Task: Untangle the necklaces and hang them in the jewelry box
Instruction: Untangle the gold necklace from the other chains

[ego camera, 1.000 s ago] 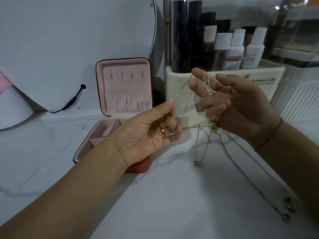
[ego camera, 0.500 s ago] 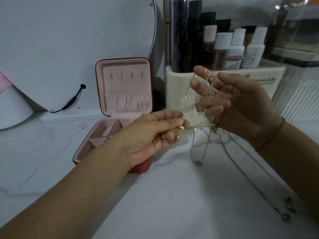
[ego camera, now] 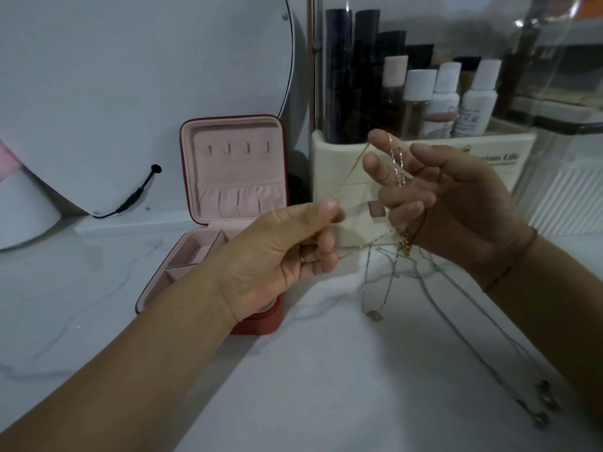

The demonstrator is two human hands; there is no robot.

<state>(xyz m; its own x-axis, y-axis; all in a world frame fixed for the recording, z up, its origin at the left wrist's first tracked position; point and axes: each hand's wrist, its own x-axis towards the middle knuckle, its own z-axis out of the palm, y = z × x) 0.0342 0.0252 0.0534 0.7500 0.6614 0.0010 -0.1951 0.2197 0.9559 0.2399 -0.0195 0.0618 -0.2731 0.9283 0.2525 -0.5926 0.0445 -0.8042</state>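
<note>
Head view. A white marble table (ego camera: pixel 293 386) fills the lower field.

The left hand (ego camera: pixel 280 252) enters from 7 o'clock and sits at centre. Its thumb and forefinger are closed together on a fine gold chain (ego camera: pixel 350 172); the other fingers are curled under, and a small gold piece shows against the palm, too small to identify.

The fine gold chain rises toward 1 o'clock from that pinch to the index fingertip of the right hand (ego camera: pixel 456 210); a second run leaves the underside of the left hand and goes toward 2 o'clock into the right hand's lower fingers.

The right hand enters from 4 o'clock with its upper fingers parted and loosely bent; a gold link chain (ego camera: pixel 396 161) is draped over them, and the lower fingers are curled onto the bundle; a thin cord circles the wrist.

The silver necklaces (ego camera: pixel 375 288) hang from the right hand toward 6 o'clock; one small pendant lies on the table, and longer strands trail to three pendants near the 4 o'clock corner.

The jewelry box (ego camera: pixel 284 177), red outside and pink inside, stands open at 9 o'clock, partly behind the left hand, lid upright; four hooks (ego camera: pixel 238 148) in the lid are bare.

A round mirror (ego camera: pixel 130 76) stands at 10 o'clock, with a black cable at its lower edge; a cream organizer (ego camera: pixel 339 158) stands at 1 o'clock and holds bottles (ego camera: pixel 421 89).
</note>
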